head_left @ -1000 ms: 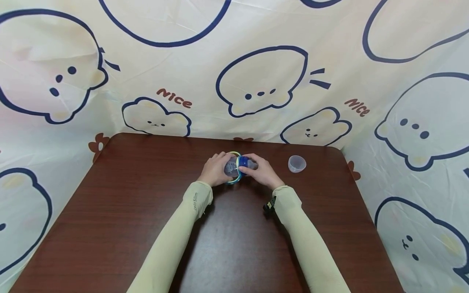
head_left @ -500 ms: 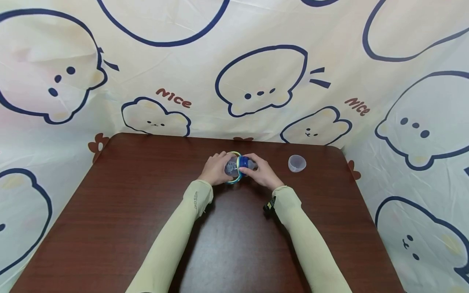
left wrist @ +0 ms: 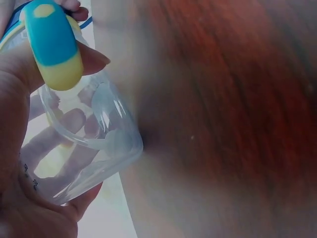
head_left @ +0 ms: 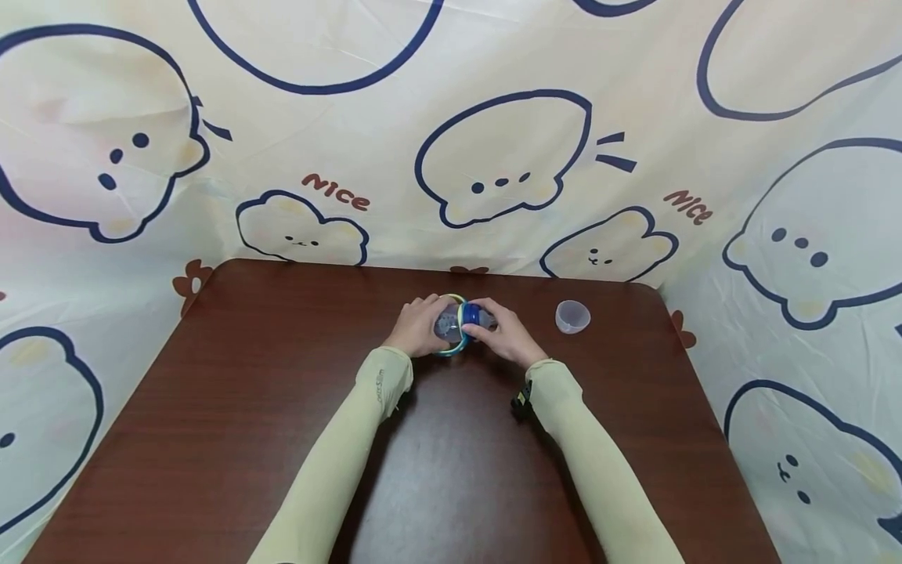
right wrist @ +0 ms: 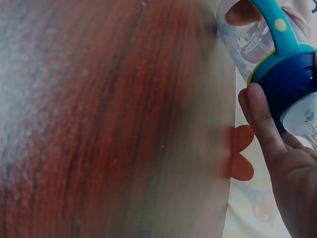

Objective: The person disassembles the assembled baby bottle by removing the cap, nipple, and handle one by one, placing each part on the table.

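I observe the left hand (head_left: 417, 327) wrapped round the clear body of the baby bottle (head_left: 454, 323), fingers curled on it, above the far middle of the brown table (head_left: 211, 439). The bottle lies sideways between both hands. The right hand (head_left: 506, 335) pinches its blue collar (right wrist: 290, 82) with thumb and fingers. A clear cap (head_left: 572, 316) stands well apart to the right.

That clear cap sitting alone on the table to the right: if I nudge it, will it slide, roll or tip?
The clear cap looks like thin plastic, so probably very light and quick to skid on the smooth table. Its rounded dome shape suggests it may rock or roll if tipped.
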Demonstrator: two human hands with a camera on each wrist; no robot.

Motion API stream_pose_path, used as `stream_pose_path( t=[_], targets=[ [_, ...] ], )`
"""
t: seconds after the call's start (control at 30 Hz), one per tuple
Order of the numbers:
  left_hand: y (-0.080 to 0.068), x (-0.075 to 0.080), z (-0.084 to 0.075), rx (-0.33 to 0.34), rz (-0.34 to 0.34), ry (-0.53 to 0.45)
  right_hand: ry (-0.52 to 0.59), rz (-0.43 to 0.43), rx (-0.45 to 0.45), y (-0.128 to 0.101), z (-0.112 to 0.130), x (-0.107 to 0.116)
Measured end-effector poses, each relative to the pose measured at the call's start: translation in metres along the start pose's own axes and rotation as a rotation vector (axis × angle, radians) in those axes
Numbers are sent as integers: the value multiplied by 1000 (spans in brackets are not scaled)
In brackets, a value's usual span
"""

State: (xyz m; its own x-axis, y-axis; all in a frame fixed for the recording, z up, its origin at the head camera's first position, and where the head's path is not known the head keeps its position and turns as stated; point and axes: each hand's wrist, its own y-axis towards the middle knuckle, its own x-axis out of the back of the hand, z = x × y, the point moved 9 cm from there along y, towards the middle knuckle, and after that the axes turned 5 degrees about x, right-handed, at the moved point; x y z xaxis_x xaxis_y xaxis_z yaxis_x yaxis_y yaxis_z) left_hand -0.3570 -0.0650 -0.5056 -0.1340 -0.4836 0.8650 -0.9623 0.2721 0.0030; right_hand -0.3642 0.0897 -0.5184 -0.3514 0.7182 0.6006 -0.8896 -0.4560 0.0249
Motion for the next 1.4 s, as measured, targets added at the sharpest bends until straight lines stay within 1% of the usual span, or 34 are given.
stream_pose_path(
  t=[0.13, 0.23, 0.3, 0.4, 0.57, 0.73, 0.87, 1.0, 1.17, 1.4],
  targets=[
    [1, -3, 0, -1, 33, -21, -33, 16, 53, 0, 1, 1],
    [0, -6, 4, 9, 49, -59, -63, 30, 102, 0, 6, 2],
    [-1, -9, 6, 16, 60, -76, -73, 39, 115, 1, 8, 3],
    [-3, -11, 7, 14, 65, -87, -72, 44, 90, 0, 7, 4],
    [-2, -6, 7, 5, 38, -71, -36, 35, 44, 2, 1, 3],
    [-1, -6, 8, 8, 55, -68, -18, 24, 7, 1, -2, 4],
    [-2, -6, 8, 14, 61, -77, 6, 41, -44, 0, -5, 6],
    [-1, -4, 6, 8, 54, -61, 43, 70, -81, -1, -6, 8],
    [2, -2, 3, -7, 53, -43, 51, 90, -69, -2, -4, 12],
    [4, -2, 4, -2, 55, -32, -26, 78, -20, 0, -4, 16]
  ],
)
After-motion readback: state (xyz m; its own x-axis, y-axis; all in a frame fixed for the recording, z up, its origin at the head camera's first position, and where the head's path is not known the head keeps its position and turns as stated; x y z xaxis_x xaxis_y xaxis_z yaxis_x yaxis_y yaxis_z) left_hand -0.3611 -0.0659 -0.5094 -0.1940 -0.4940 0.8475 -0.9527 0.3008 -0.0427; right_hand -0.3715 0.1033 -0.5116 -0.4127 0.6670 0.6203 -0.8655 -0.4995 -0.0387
